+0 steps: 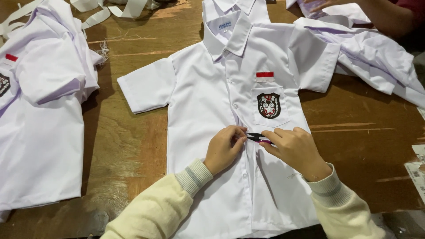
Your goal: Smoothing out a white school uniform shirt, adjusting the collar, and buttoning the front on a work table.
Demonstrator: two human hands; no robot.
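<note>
While the right hand grips small black thread snips and the left hand pinches the button placket beside them, the white shirt lies flat on the wooden table, bare wood flanking both sleeves.

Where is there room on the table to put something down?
Bare wood shows right of the spread shirt, below its sleeve, up to the paper scraps. A narrower strip lies between that shirt and the shirt pile on the left. The top edge is crowded with shirts and white strips. Both hands, left hand and right hand, fill the shirt's middle.
</note>
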